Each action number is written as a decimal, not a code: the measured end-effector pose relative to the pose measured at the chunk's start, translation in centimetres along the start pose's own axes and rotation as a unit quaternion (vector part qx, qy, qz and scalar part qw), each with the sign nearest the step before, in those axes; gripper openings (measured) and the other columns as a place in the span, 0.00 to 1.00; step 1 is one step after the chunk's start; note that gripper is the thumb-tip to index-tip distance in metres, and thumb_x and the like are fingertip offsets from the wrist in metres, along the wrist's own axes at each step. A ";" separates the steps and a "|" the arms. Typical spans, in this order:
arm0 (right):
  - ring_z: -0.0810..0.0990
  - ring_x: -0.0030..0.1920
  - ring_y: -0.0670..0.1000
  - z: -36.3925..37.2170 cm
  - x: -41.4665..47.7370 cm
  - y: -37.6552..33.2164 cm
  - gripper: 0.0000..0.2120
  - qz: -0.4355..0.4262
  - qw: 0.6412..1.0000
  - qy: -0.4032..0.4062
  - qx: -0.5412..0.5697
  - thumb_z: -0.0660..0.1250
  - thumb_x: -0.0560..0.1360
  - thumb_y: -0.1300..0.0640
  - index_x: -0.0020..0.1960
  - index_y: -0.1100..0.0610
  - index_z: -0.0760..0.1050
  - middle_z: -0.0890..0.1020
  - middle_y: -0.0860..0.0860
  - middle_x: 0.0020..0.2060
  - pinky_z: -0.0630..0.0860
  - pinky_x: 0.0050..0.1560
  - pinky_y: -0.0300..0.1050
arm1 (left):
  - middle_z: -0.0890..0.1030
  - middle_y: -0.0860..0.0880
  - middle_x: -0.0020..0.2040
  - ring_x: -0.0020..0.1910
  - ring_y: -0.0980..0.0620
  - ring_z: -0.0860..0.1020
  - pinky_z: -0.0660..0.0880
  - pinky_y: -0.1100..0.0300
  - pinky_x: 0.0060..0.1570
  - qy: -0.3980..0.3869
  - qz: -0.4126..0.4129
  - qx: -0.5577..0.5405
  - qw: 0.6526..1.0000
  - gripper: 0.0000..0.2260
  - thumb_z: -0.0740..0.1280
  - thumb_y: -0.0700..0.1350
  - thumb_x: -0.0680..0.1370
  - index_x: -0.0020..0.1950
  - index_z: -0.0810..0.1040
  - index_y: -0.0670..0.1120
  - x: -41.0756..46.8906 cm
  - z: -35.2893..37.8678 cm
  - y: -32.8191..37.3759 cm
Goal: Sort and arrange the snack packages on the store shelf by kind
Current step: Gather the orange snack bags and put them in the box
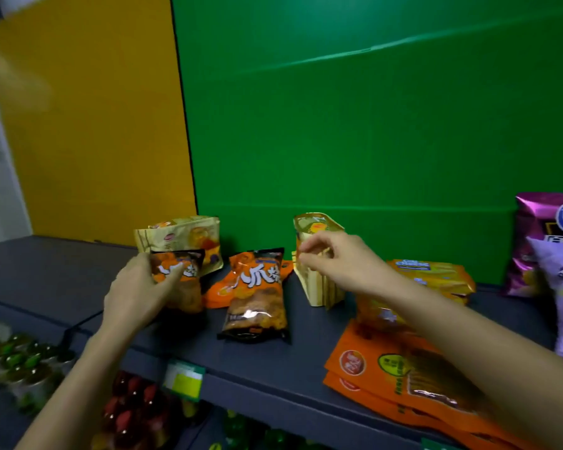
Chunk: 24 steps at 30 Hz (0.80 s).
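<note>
My left hand [137, 290] grips an orange-and-black snack bag [184, 280] standing on the dark shelf [46, 280]. Behind it leans a beige pouch [179, 237]. A second orange-and-black bag [257, 297] lies flat in the middle, over another orange bag [220, 289]. My right hand [335, 261] pinches the top edge of a row of upright beige pouches [319, 287] by the green back wall. Flat orange pouches [387, 371] are stacked at the front right under my right forearm. Yellow cracker packs [436, 276] lie behind it.
Purple chip bags [553, 254] stand at the far right. A lower shelf holds green-capped jars [23, 355] and red-topped bottles [134, 404]. A green price tag [184, 380] hangs on the shelf's front edge. A yellow panel [88, 125] forms the left wall.
</note>
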State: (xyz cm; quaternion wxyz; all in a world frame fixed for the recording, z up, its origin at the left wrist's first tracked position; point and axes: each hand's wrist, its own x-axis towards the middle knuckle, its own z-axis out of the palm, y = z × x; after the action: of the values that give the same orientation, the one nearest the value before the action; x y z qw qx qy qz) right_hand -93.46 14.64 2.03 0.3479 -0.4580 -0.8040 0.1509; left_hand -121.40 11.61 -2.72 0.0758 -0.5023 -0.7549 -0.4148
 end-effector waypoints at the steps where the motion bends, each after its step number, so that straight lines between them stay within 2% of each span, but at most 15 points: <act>1: 0.76 0.51 0.48 1.2 0.3 -0.5 0.17 0.015 1.000 -0.020 -0.005 0.66 0.74 0.51 0.59 0.57 0.76 0.81 0.52 0.54 0.68 0.50 0.38 | 0.77 0.37 0.53 0.53 0.36 0.75 0.67 0.51 0.43 -0.018 -0.021 -0.003 1.000 0.22 0.66 0.58 0.73 0.51 0.71 0.39 0.5 -0.1 -1.0; 4: 0.74 0.63 0.54 4.7 1.1 -1.6 0.30 0.076 0.994 -0.065 -0.038 0.63 0.74 0.42 0.68 0.60 0.66 0.74 0.55 0.65 0.69 0.60 0.44 | 0.76 0.34 0.53 0.47 0.39 0.74 0.67 0.51 0.43 -0.125 -0.087 -0.041 0.987 0.29 0.68 0.63 0.69 0.49 0.68 0.38 2.0 -0.2 -3.7; 6: 0.70 0.67 0.56 6.8 1.4 -1.9 0.37 0.111 0.990 -0.072 -0.057 0.62 0.72 0.37 0.70 0.61 0.61 0.69 0.57 0.69 0.68 0.64 0.48 | 0.78 0.32 0.52 0.46 0.37 0.77 0.73 0.48 0.44 -0.217 -0.112 -0.100 0.965 0.36 0.69 0.68 0.62 0.50 0.73 0.35 3.1 0.2 -4.9; 7: 0.69 0.68 0.57 7.7 1.5 -1.9 0.40 0.128 0.988 -0.070 -0.052 0.63 0.70 0.36 0.71 0.61 0.60 0.67 0.57 0.70 0.68 0.65 0.49 | 0.79 0.33 0.50 0.46 0.37 0.79 0.76 0.47 0.44 -0.250 -0.117 -0.131 0.952 0.37 0.69 0.67 0.60 0.51 0.76 0.35 3.5 0.4 -5.3; 8: 0.68 0.68 0.56 8.5 1.5 -1.9 0.42 0.146 0.986 -0.067 -0.038 0.64 0.68 0.34 0.71 0.60 0.59 0.67 0.56 0.71 0.68 0.65 0.49 | 0.81 0.36 0.44 0.41 0.41 0.81 0.77 0.50 0.40 -0.274 -0.115 -0.161 0.941 0.32 0.71 0.65 0.61 0.48 0.78 0.38 3.7 0.4 -5.3; 9: 0.69 0.68 0.56 9.2 1.4 -1.9 0.44 0.163 0.985 -0.062 -0.016 0.65 0.66 0.32 0.71 0.59 0.58 0.68 0.55 0.70 0.68 0.65 0.50 | 0.80 0.41 0.36 0.32 0.48 0.80 0.76 0.57 0.31 -0.289 -0.111 -0.190 0.932 0.22 0.72 0.61 0.65 0.42 0.79 0.43 3.8 0.4 -5.1; 10: 0.70 0.67 0.56 9.8 1.4 -2.0 0.46 0.180 0.982 -0.056 0.004 0.66 0.65 0.31 0.72 0.58 0.58 0.68 0.54 0.70 0.69 0.66 0.50 | 0.78 0.48 0.29 0.24 0.55 0.77 0.72 0.63 0.24 -0.300 -0.108 -0.217 0.923 0.14 0.71 0.57 0.69 0.38 0.78 0.47 3.9 0.5 -5.0; 11: 0.69 0.68 0.56 10.2 1.4 -2.1 0.48 0.196 0.979 -0.051 0.020 0.66 0.64 0.31 0.72 0.58 0.56 0.67 0.54 0.71 0.68 0.67 0.51 | 0.77 0.52 0.26 0.22 0.58 0.75 0.69 0.67 0.22 -0.306 -0.103 -0.245 0.914 0.10 0.70 0.52 0.72 0.37 0.76 0.48 4.0 0.7 -4.8; 12: 0.67 0.70 0.56 10.6 1.3 -2.2 0.49 0.210 0.976 -0.048 0.033 0.67 0.64 0.32 0.73 0.60 0.54 0.66 0.54 0.72 0.67 0.68 0.51 | 0.78 0.54 0.27 0.24 0.58 0.76 0.69 0.68 0.22 -0.312 -0.098 -0.264 0.907 0.08 0.69 0.50 0.74 0.37 0.76 0.49 4.0 0.8 -4.7; 14: 0.63 0.72 0.57 11.1 1.3 -2.3 0.52 0.233 0.970 -0.039 0.057 0.68 0.65 0.34 0.75 0.62 0.49 0.62 0.55 0.74 0.63 0.70 0.51 | 0.80 0.52 0.35 0.34 0.53 0.78 0.71 0.66 0.27 -0.315 -0.089 -0.291 0.899 0.04 0.69 0.47 0.73 0.41 0.76 0.50 4.0 1.2 -4.7; 16: 0.61 0.74 0.57 11.5 1.1 -2.2 0.53 0.250 0.964 -0.034 0.084 0.70 0.65 0.37 0.75 0.63 0.46 0.59 0.56 0.75 0.61 0.71 0.50 | 0.82 0.50 0.39 0.34 0.54 0.79 0.74 0.67 0.26 -0.322 -0.096 -0.315 0.888 0.04 0.71 0.43 0.72 0.45 0.78 0.47 3.9 1.3 -4.8; 18: 0.61 0.74 0.57 12.0 1.1 -1.9 0.52 0.267 0.958 -0.024 0.101 0.71 0.66 0.39 0.75 0.64 0.47 0.60 0.57 0.75 0.61 0.71 0.50 | 0.83 0.48 0.35 0.28 0.56 0.80 0.73 0.69 0.22 -0.329 -0.101 -0.334 0.877 0.07 0.71 0.40 0.72 0.48 0.77 0.43 3.6 1.2 -4.9; 20: 0.64 0.72 0.57 12.4 1.1 -1.7 0.50 0.283 0.952 -0.012 0.120 0.72 0.65 0.40 0.74 0.63 0.52 0.64 0.57 0.73 0.64 0.71 0.51 | 0.83 0.42 0.39 0.25 0.56 0.79 0.72 0.68 0.22 -0.334 -0.087 -0.338 0.876 0.10 0.72 0.39 0.71 0.50 0.77 0.40 3.4 1.2 -4.9; 22: 0.71 0.66 0.56 12.7 1.1 -1.6 0.46 0.296 0.943 -0.003 0.151 0.74 0.62 0.41 0.69 0.62 0.61 0.72 0.55 0.67 0.70 0.66 0.51 | 0.82 0.43 0.44 0.30 0.55 0.81 0.76 0.66 0.25 -0.322 -0.083 -0.354 0.874 0.13 0.73 0.38 0.69 0.52 0.76 0.41 3.1 1.1 -5.1; 24: 0.77 0.57 0.53 12.9 0.8 -1.7 0.39 0.292 0.940 0.014 0.177 0.76 0.56 0.41 0.59 0.60 0.70 0.79 0.53 0.57 0.74 0.60 0.48 | 0.82 0.45 0.47 0.40 0.51 0.81 0.78 0.60 0.34 -0.289 -0.078 -0.361 0.883 0.20 0.76 0.39 0.66 0.55 0.74 0.43 2.9 0.9 -5.3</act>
State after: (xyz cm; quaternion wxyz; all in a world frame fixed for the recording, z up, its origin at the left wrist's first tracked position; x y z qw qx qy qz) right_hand -103.83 15.40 -5.86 0.3748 -0.6057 -0.5906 0.3793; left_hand -126.84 13.43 -4.66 -0.3647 -0.5324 -0.5779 -0.4996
